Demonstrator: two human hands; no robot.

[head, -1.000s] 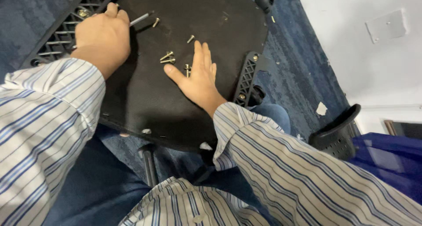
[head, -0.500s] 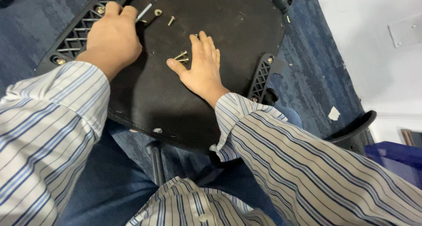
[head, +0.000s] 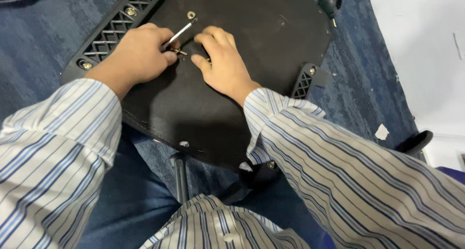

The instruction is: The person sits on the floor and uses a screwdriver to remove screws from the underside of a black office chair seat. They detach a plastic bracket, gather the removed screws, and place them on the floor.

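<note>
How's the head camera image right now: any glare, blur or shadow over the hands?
Head view: even light, hands sharp; left hand grips a metal tool that glints slightly; right hand casts a soft shadow on the dark seat underside; white wall bright, near sleeves slightly soft.

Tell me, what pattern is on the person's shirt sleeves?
The sleeves are whitish with blue stripes running along the arms, shown clearly in the head view.
</note>
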